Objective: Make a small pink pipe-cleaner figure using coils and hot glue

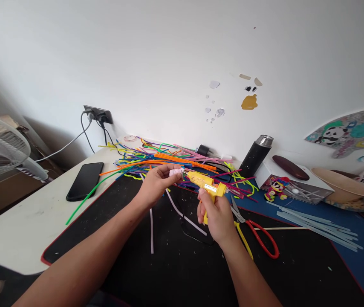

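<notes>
My right hand (214, 211) is wrapped round the grip of a yellow hot glue gun (206, 182), its nozzle pointing left. Between the fingers of my left hand (158, 183) is a small pale pink coiled piece (175, 172), probably wound pipe cleaner. The nozzle tip is at or very near this piece; whether they touch I cannot tell. Two pale lilac pipe cleaners (151, 232) hang or lie below my left hand on the black mat (131, 264). Beyond both hands lies a heap of colourful pipe cleaners (159, 160).
Scissors with red and yellow handles (261, 238) lie right of my right hand, near clear glue sticks (322, 228). A black flask (256, 155) stands behind. A phone (85, 181) lies at left, a fan (1, 143) beyond it. A cord runs across the mat.
</notes>
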### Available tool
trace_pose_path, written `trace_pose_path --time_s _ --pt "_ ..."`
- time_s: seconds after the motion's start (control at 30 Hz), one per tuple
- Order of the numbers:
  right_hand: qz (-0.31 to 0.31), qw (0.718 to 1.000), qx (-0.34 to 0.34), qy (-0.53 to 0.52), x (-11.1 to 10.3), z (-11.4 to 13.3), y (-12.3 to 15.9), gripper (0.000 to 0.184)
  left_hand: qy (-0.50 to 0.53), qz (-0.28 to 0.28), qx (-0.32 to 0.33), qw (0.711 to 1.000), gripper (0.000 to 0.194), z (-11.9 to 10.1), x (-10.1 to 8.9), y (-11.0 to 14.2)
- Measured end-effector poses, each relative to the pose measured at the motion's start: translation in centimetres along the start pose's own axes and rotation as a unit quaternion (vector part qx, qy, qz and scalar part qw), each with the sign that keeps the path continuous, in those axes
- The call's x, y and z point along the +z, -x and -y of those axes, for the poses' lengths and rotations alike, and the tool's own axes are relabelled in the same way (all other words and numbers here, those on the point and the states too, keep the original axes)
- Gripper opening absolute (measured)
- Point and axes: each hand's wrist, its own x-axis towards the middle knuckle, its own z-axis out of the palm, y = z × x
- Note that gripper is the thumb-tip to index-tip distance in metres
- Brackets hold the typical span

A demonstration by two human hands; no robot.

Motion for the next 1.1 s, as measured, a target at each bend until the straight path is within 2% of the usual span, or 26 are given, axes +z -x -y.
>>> trace_pose_path --time_s 0.5,1.1 --pt "-0.014 1.0 0.012 0.015 -0.18 0.51 0.1 0.056 0.002 0.019 0.006 1.0 0.04 0.3 -0.05 -0.03" --pt "-0.003 0.999 0.025 0.03 -0.58 0.49 0.01 0.061 0.001 0.027 0.008 1.0 0.041 -0.04 0.18 0.15"
